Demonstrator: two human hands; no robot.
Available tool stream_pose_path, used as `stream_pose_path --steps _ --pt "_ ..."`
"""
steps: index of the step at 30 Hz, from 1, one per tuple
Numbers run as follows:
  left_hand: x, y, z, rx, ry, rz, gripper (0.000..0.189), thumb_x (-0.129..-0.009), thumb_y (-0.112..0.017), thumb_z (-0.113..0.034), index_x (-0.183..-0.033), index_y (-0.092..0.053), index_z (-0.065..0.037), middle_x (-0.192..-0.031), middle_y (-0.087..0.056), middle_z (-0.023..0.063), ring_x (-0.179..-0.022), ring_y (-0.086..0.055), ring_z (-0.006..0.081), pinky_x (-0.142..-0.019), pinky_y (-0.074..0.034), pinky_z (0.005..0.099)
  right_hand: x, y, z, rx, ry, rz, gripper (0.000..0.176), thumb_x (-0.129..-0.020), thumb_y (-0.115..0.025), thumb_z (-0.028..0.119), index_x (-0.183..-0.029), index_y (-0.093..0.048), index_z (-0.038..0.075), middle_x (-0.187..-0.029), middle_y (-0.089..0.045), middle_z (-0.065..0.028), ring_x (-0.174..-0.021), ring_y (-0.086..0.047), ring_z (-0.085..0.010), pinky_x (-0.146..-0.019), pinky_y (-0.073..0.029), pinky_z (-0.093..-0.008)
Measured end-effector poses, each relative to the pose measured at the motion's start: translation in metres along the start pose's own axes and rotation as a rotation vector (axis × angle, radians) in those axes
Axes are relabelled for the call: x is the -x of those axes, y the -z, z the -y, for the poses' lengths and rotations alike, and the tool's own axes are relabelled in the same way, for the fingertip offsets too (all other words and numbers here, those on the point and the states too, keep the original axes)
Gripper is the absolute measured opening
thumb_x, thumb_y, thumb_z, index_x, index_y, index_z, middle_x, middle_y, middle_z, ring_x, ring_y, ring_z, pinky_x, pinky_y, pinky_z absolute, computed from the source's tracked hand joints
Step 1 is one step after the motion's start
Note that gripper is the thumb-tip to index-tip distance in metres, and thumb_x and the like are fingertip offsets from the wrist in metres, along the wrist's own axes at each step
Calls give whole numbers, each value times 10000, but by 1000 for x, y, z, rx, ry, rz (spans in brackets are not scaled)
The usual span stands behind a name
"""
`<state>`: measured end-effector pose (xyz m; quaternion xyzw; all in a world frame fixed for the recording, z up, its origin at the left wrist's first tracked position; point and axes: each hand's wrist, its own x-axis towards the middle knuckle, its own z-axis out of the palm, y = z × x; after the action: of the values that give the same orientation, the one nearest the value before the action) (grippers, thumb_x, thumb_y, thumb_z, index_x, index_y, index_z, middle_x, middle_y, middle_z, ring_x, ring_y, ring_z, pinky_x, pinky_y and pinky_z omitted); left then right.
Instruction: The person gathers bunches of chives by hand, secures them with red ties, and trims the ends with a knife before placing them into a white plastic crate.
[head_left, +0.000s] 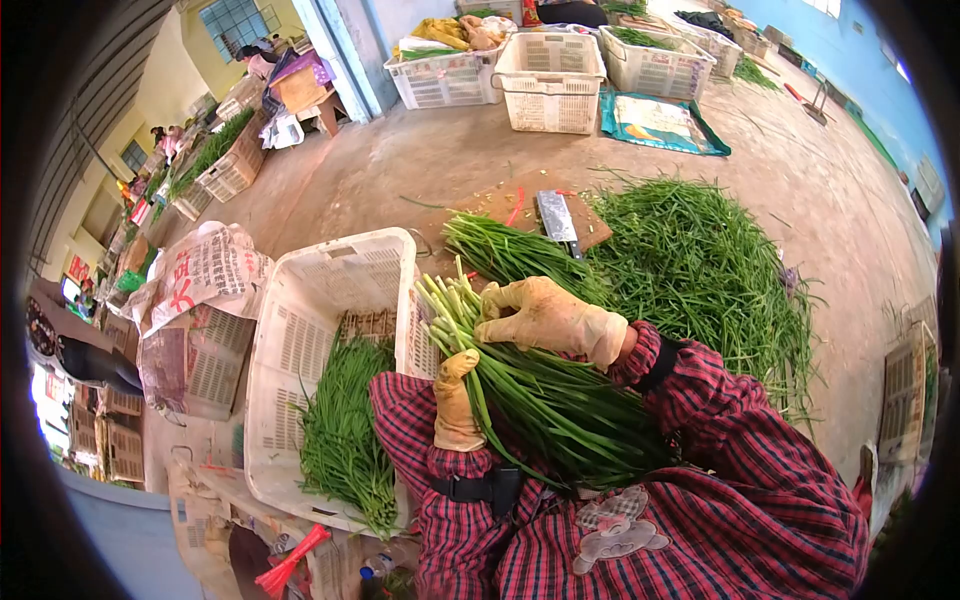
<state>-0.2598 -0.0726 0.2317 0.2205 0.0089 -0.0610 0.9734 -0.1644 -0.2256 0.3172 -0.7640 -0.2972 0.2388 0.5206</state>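
A bunch of garlic chives lies across my lap, its pale stem ends pointing up and left. My left hand, in a cream glove, is closed around the near side of the bunch below the stem ends. From above, my gloved right hand grips the same stems, thumb and fingers bent around them. Just beyond, another bundle of chives rests by a wooden board. A cleaver lies on that board. To the right spreads a big loose pile of chives on the floor.
A white plastic crate partly filled with chives stands at my left. Behind it are a printed sack and more crates. Red ties lie at the lower left. Further crates and a teal bag sit ahead; people are in the background.
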Motion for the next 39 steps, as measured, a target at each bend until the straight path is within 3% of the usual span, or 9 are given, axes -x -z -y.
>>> stream_pose_path --steps 17,24,25,27,29,31,34,37,39 --pt "-2 -11 0 23 3 68 934 -753 -606 -218 -1611 -277 -50 -1450 -495 219 -1219 -610 328 -1032 -546 455 9 5 -6 -314 -138 59 197 -955 -733 241 -965 -743 45 -744 -619 25 -625 -550 -76 -573 -446 -243" --pt "-6 -28 0 -22 -171 154 968 -769 -624 -149 -1636 -196 -139 -1581 -389 227 -1337 -538 409 -1073 -513 582 18 113 -36 -600 122 -89 235 -1017 -618 164 -1174 -695 7 -726 -558 45 -635 -506 -22 -551 -394 -187" --pt "-5 -29 0 -28 -181 169 974 -777 -642 -161 -1636 -182 -121 -1583 -385 237 -1347 -527 422 -1080 -499 598 10 131 -50 -322 -70 -126 261 -946 -679 182 -1178 -717 68 -799 -678 -22 -697 -640 -119 -616 -508 -267" --pt "-6 -28 2 -36 -200 164 973 -775 -641 -164 -1634 -185 -110 -1583 -387 236 -1374 -499 426 -1081 -498 597 6 147 -111 1150 -122 -29 294 -879 -720 234 -1150 -741 122 -960 -760 -99 -853 -730 -284 -761 -576 -389" --pt "-9 -29 0 -42 -219 160 972 -773 -641 -166 -1632 -189 -100 -1582 -389 236 -1401 -471 429 -1082 -497 597 21 136 -131 1091 95 -292 310 -905 -696 215 -1214 -721 205 -925 -744 -162 -906 -740 -312 -825 -582 -426" --pt "-7 -32 2 -67 -243 115 983 -759 -644 -163 -1627 -189 -74 -1588 -381 233 -1426 -439 437 -1092 -482 612 18 108 -100 684 163 -355 186 -926 -698 199 -1053 -766 81 -925 -751 -128 -859 -732 -263 -782 -576 -364" --pt "-8 -40 6 -71 -233 78 970 -749 -638 -175 -1614 -219 -44 -1571 -406 236 -1400 -476 408 -1128 -465 558 32 50 -33 -63 145 -129 165 -945 -716 191 -1000 -760 42 -896 -735 -94 -802 -675 -159 -740 -552 -323" --pt "-5 -37 3 -46 -122 89 946 -751 -635 -207 -1600 -263 -17 -1541 -452 223 -1356 -525 365 -1145 -456 486 25 11 -10 341 160 -72 313 -867 -748 369 -941 -749 65 -880 -729 -133 -850 -709 -299 -781 -551 -406" --pt "-7 -33 4 -35 -95 92 942 -752 -636 -223 -1594 -277 -2 -1519 -482 210 -1331 -545 352 -1135 -460 480 20 2 -10 384 171 -51 305 -864 -777 328 -956 -735 41 -848 -724 -97 -798 -713 -216 -719 -553 -349"
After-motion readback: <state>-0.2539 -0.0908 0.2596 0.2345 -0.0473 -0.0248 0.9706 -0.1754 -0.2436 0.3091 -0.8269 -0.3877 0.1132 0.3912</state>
